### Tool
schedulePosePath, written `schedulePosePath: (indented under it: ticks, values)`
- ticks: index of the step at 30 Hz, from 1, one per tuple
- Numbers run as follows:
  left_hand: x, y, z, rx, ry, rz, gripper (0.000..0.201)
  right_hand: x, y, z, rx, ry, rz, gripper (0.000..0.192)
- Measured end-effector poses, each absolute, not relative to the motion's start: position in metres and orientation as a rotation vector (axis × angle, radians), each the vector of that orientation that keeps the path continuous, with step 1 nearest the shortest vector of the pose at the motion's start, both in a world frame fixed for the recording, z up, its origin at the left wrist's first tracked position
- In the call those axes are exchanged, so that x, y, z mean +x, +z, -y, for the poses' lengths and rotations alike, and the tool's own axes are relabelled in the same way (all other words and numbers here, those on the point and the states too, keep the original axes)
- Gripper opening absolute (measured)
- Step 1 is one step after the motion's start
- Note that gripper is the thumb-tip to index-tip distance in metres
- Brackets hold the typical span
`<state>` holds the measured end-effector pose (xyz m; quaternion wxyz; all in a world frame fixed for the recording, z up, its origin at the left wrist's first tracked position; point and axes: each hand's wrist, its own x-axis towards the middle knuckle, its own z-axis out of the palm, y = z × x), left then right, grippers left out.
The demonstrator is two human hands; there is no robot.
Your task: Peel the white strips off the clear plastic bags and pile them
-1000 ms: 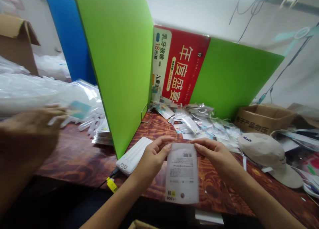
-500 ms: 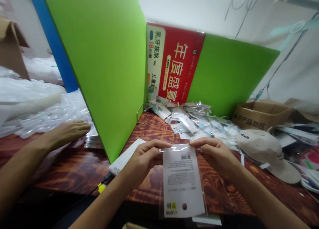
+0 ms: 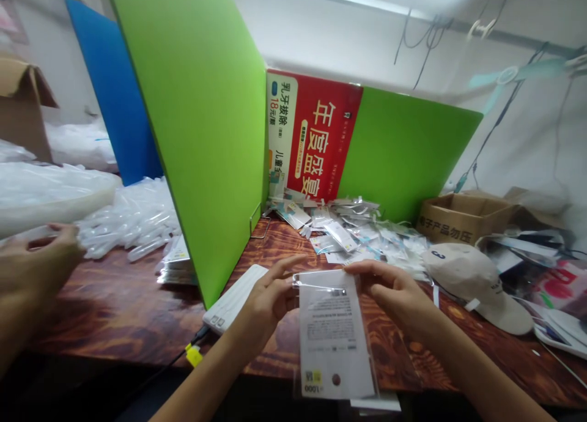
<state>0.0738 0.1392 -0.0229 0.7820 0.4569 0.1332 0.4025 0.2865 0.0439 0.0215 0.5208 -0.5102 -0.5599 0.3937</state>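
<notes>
A clear plastic packet [image 3: 337, 330] with a white printed card inside hangs upright over the table's front edge. Its print is upside down, with a barcode near the top and "1,000" at the bottom. My left hand [image 3: 270, 299] pinches its upper left corner between thumb and fingers, the index finger raised. At the upper right corner, my right hand [image 3: 389, 293] grips the packet, index finger lying along the top edge. The packet's top is folded over. Below it, part of a white sheet [image 3: 376, 403] shows under the table edge.
A co-worker's hand [image 3: 50, 257] is at the left, beside clear plastic tubes [image 3: 132, 217]. A green board [image 3: 206, 134] stands between us. Packed cards [image 3: 339, 232] lie in a heap behind my hands, near a cap [image 3: 472, 281] and cardboard box [image 3: 463, 217]. A white power strip [image 3: 233, 299] lies left.
The flap at the packet's top has folded down over the card, and my left index finger has lifted off. The co-worker's hand has moved left, away from the stacked packets.
</notes>
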Motion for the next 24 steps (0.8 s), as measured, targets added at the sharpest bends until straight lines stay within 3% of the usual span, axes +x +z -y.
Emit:
schedulePosePath:
  ticks: [3, 6, 12, 14, 19, 24]
  values:
    - [0.076, -0.025, -0.136, 0.938, 0.768, -0.313, 0.071, 0.283, 0.025, -0.042, -1.159, 0.921, 1.237, 0.028]
    - [0.077, -0.027, -0.134, 1.084, 0.663, -0.267, 0.092, 0.282, 0.024, -0.042, -1.205, 0.801, 1.289, 0.025]
    - [0.082, -0.040, -0.129, 1.474, 0.544, -0.325, 0.105, 0.279, 0.011, -0.054, -1.429, 0.190, 1.623, 0.048]
    - [0.085, -0.047, -0.126, 1.647, 0.482, -0.384, 0.103, 0.274, 0.009, -0.059, -1.442, 0.130, 1.733, 0.050]
    - [0.088, -0.054, -0.124, 1.884, 0.400, -0.360, 0.101, 0.271, 0.011, -0.064, -1.493, 0.427, 1.917, 0.036]
    - [0.088, -0.047, -0.126, 1.828, 0.316, -0.330, 0.099, 0.295, 0.019, -0.057, -1.450, 0.815, 1.885, 0.034]
